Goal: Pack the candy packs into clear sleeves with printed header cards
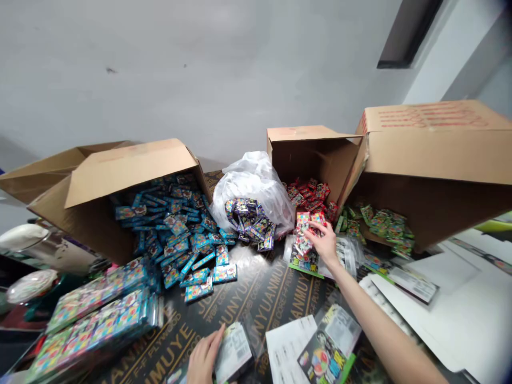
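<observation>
A small bunch of red sachets (pixel 306 232) is gripped in the curled fingers of the right hand (pixel 323 241), at 12 o'clock, just before a tipped cardboard box (pixel 316 154) spilling more of them. At 6 o'clock, the left hand (pixel 204 358) is pressed against a plastic-sleeved card packet (pixel 234 352) on a printed plywood board (pixel 256 314); whether it is gripping cannot be told. Blue sachets (pixel 176 234) spill from another box (pixel 128 181) at 11 o'clock, beside a white plastic bag (pixel 252 184).

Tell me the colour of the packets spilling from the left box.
Blue, with multicoloured print; the packets show best in the head view.
</observation>
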Available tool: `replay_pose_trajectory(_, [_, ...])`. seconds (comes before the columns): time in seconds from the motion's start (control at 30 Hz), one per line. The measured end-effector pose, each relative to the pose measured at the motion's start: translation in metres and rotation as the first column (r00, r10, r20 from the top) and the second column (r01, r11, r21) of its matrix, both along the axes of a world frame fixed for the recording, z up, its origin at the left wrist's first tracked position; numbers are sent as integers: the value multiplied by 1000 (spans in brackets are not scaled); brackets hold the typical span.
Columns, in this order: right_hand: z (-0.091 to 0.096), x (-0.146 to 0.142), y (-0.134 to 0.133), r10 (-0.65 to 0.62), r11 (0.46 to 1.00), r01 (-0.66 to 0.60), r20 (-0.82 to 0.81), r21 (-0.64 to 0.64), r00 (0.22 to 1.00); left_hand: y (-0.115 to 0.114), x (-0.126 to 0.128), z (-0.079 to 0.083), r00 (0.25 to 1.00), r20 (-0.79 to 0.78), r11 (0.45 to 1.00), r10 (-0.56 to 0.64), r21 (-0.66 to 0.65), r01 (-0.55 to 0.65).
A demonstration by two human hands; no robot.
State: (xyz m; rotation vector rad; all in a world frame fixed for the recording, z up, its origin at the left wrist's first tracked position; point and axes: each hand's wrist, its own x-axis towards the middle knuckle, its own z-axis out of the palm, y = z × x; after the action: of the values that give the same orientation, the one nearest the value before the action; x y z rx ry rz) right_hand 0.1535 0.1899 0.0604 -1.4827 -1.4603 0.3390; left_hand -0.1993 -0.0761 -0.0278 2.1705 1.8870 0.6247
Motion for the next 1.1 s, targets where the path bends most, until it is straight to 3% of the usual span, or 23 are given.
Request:
replay_pose_trajectory(0.13, [-8,-18,-63,280,951,-305,-268,-53,922,6,23,36,997,63,998,40,41,-43])
replay_pose_trajectory(0.23, [-5,-49,-92,412,887,-455,-313,-75,856,31,52,72,955,291,996,66,43,-82])
replay_pose_trajectory(0.3, [3,-70,-103,497,839,-540,-318,-61,808,55,71,93,805,571,984,162,-30,-176])
replay_pose_trajectory(0.37, [12,-87,-108,598,767,-641,-313,-46,738,81,84,106,509,816,960,276,-215,-177])
replay_pose_trajectory(0.43, [20,-97,-108,690,691,-721,-251,-52,679,101,89,114,307,913,963,267,-240,-122])
replay_pose_trajectory(0.5, [25,-100,-105,702,702,-708,-95,-78,706,111,86,116,232,940,964,251,-221,-149])
replay_pose_trajectory(0.6, [26,-97,-104,558,830,-554,141,-72,818,111,76,115,200,938,949,284,-245,-200])
replay_pose_trajectory(0.63, [26,-96,-107,529,847,-527,185,-62,828,108,74,115,187,935,945,302,-269,-186])
replay_pose_trajectory(0.7, [25,-98,-117,577,810,-585,239,-48,781,99,71,113,163,924,936,346,-327,-128])
replay_pose_trajectory(0.8, [27,-105,-134,749,641,-767,238,-27,618,83,72,114,141,907,917,397,-400,-13])
replay_pose_trajectory(0.93, [43,-108,-145,910,409,-909,-39,-74,413,58,69,120,156,891,879,425,-448,163])
replay_pose_trajectory(0.97, [48,-106,-146,942,306,-946,-106,-108,317,50,66,122,176,883,855,435,-467,227])
replay_pose_trajectory(1.07, [56,-100,-143,966,-124,-968,-249,-216,-68,29,60,126,260,842,722,473,-539,434])
replay_pose_trajectory(1.1, [55,-100,-141,954,-192,-954,-271,-232,-127,23,60,126,293,826,669,481,-562,487])
